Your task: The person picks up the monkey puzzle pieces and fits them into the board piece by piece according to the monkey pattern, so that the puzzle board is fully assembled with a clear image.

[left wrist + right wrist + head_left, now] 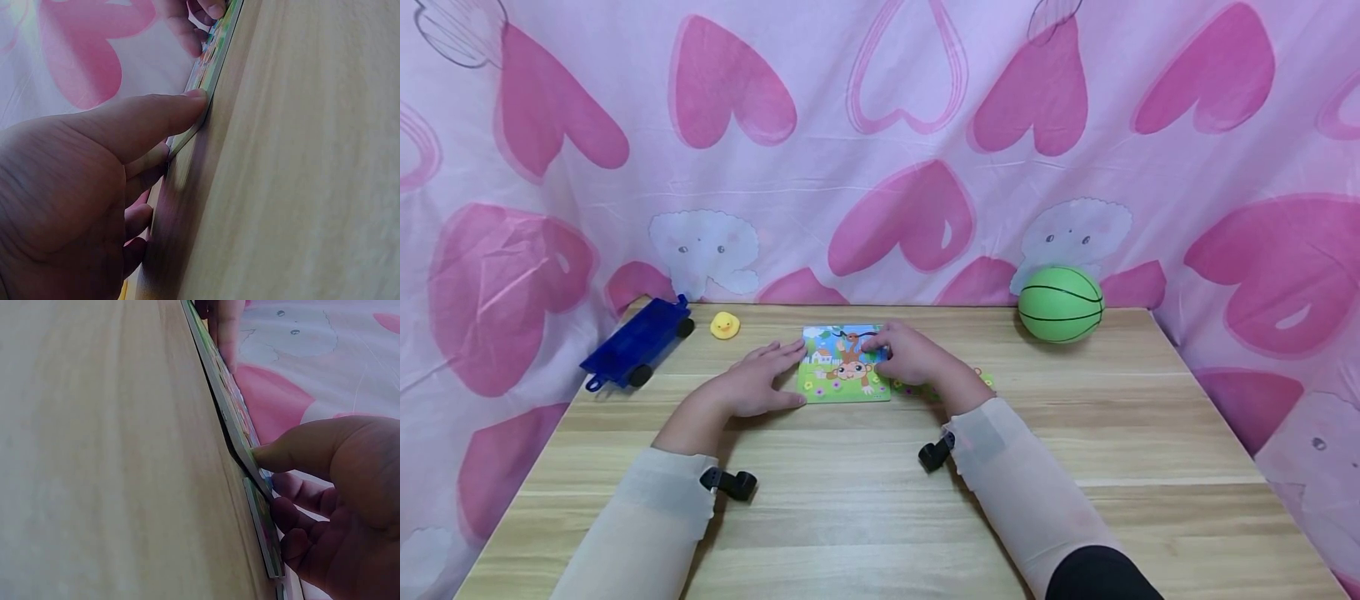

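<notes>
A picture puzzle board (842, 387) with a cartoon monkey lies on the table. My left hand (756, 383) is at its left side, fingers spread fairly straight, with fingertips and thumb touching the edge near the corner. At the other side, my right hand (913, 358) pinches the board, thumb (275, 456) on its face and bent fingers at the edge. In the right wrist view, that end stands slightly raised, a dark gap beneath it. A second flat board (265, 534) with a green picture lies under the right hand, mostly hidden in the head view.
On the wooden table (820, 500), a blue toy cart (643, 337) stands at the far left beside a yellow rubber duck (725, 325). A green ball (1062, 305) sits at the back right. A pink heart-print curtain (895, 217) borders the table.
</notes>
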`<action>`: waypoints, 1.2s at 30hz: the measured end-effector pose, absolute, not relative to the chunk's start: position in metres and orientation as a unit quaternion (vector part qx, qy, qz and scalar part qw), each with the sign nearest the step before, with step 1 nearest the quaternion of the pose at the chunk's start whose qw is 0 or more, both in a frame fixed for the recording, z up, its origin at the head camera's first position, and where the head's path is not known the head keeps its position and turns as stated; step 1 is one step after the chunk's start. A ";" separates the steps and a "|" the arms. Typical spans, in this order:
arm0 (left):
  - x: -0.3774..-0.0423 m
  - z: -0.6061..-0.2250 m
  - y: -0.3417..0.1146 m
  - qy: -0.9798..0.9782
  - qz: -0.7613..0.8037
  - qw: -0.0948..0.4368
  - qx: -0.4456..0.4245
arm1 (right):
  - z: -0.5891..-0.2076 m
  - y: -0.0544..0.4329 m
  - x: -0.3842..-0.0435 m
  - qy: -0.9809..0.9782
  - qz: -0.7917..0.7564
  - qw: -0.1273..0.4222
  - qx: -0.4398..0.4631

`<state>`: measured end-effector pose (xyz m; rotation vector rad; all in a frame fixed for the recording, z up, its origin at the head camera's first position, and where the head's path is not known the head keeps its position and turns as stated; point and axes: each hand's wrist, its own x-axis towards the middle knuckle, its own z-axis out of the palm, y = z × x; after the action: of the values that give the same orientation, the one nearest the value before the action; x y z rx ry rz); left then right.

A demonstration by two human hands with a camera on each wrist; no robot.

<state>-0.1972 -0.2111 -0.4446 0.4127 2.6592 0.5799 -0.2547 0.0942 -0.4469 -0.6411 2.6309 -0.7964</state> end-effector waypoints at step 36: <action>-0.198 -0.445 -0.211 0.948 0.202 0.193 0.153 | -0.447 0.170 -0.256 0.884 -0.361 0.205 -0.216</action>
<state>-0.1978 -0.2113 -0.4451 0.4305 2.6605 0.5668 -0.2556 0.1697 -0.4473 -0.6035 2.4635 -1.0064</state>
